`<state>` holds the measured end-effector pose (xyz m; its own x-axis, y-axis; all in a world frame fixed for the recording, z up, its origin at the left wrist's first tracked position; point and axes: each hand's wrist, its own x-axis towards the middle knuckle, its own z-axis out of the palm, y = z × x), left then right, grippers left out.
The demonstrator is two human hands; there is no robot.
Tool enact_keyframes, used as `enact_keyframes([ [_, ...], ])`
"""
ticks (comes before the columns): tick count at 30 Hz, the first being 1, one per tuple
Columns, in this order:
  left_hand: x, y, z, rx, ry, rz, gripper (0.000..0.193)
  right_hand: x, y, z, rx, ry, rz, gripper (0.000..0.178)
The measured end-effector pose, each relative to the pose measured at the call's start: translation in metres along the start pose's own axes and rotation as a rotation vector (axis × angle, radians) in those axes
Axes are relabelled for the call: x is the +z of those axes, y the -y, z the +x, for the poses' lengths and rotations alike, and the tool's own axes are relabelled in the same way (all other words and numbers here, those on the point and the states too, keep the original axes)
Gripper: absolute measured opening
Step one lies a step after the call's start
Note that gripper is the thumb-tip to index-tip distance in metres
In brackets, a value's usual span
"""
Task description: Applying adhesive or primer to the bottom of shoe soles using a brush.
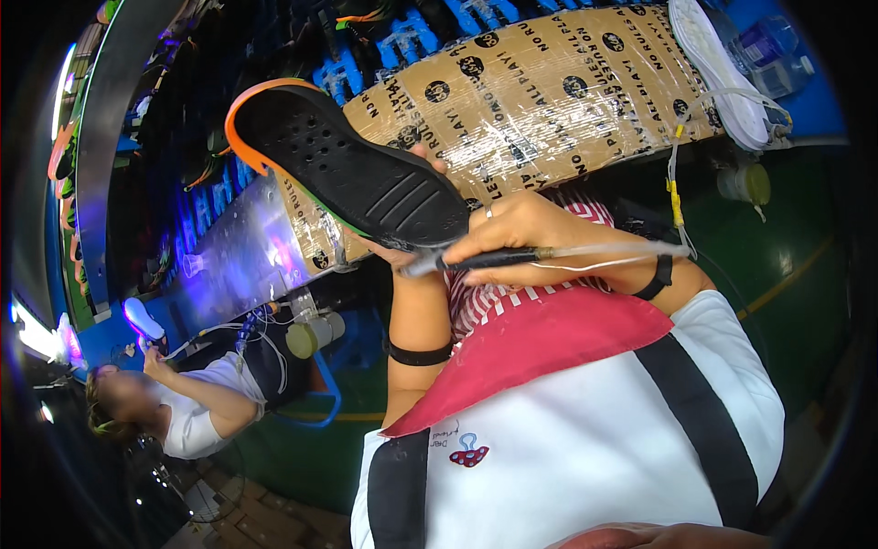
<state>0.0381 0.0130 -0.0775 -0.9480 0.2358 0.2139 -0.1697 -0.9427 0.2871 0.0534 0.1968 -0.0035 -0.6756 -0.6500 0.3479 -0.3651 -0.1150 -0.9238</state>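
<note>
My left hand (396, 253) holds a black shoe sole (352, 174) from beneath, its fingertips showing past the far edge. The sole has an orange rim at one end, green along the near side, a cluster of round holes and several grooves. In my right hand (521, 227) is a glue brush (494, 259), gripped like a pen. It has a black handle, a pale tip and a clear tube running back over my wrist. The tip is against or just beside the sole's near end; I cannot tell which.
A bench covered with printed brown cardboard (540, 91) lies beyond my hands. A white sole (722, 78) and plastic bottles (773, 55) stand at the far right, with tubing nearby. Blue racks (407, 37) hold shoes behind. At left, another person (206, 393) handles a sole.
</note>
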Motion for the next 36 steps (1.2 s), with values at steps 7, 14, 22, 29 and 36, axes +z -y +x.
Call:
enact_keyframes([
  [7,-0.008,-0.016,0.003,0.001,0.033,0.000,0.098,-0.001,0.004,-0.002,0.096,-0.030,-0.054,0.023],
  [14,0.007,-0.032,0.008,-0.034,-0.101,0.200,0.100,-0.003,0.004,-0.003,0.075,-0.032,-0.014,0.023],
  [22,0.001,-0.054,0.014,-0.088,-0.300,0.445,0.094,-0.006,0.001,-0.004,0.026,0.108,-0.006,0.023],
  [29,0.019,-0.059,0.025,-0.300,-0.158,0.159,0.060,-0.008,-0.007,-0.005,-0.044,0.140,-0.149,0.022],
  [36,0.034,-0.058,0.034,-0.462,-0.283,0.383,0.053,-0.004,-0.006,-0.002,-0.014,0.012,-0.237,0.022],
])
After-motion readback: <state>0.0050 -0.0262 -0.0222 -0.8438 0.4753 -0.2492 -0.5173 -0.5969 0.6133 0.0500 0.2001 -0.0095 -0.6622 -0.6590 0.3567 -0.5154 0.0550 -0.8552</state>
